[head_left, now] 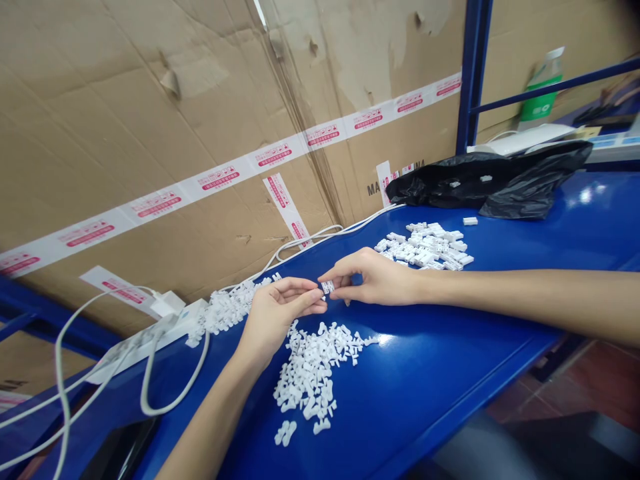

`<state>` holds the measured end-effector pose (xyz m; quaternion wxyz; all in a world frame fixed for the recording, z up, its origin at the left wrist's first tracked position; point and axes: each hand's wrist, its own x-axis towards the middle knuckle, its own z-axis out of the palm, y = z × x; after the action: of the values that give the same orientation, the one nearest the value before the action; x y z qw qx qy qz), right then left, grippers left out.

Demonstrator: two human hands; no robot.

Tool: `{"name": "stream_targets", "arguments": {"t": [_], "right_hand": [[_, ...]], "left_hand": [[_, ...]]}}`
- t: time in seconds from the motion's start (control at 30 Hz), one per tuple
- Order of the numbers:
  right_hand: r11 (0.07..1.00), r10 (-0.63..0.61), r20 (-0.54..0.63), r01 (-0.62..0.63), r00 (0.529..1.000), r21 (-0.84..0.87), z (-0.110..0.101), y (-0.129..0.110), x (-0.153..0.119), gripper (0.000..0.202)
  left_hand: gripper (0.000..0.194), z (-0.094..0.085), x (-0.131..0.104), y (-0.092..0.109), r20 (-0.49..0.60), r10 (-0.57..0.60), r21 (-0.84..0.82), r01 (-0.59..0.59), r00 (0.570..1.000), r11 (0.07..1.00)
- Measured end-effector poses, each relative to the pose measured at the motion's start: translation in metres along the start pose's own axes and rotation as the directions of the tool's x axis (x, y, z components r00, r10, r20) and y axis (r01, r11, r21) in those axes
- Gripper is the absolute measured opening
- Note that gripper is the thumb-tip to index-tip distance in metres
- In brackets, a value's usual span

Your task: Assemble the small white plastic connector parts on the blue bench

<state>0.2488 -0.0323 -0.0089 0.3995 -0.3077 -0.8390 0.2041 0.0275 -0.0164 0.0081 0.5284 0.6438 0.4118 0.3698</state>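
My right hand (374, 277) pinches the block (327, 287) just right of my left hand (275, 309), whose grip I can't tell.

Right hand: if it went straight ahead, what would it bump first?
Most likely the left hand, just ahead of the right hand and the small white piece it pinches; whether they touch is unclear.

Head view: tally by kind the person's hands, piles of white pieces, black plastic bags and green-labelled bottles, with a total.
Hands: 2 (left hand, right hand)
Piles of white pieces: 3 (left pile, middle pile, right pile)
Black plastic bag: 1
Green-labelled bottle: 1
Total: 7
Pieces within the piles overlap too much to count.
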Motion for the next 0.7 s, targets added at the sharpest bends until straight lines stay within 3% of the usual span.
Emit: {"name": "stream_targets", "arguments": {"t": [0.7], "right_hand": [[0.998,-0.045,0.022,0.046,0.999,-0.052,0.0034,-0.0013,0.0001,0.024]], "left_hand": [[0.036,0.0021,-0.0032,0.0008,0.012,0.002,-0.068,-0.001,1.000,0.998]]}}
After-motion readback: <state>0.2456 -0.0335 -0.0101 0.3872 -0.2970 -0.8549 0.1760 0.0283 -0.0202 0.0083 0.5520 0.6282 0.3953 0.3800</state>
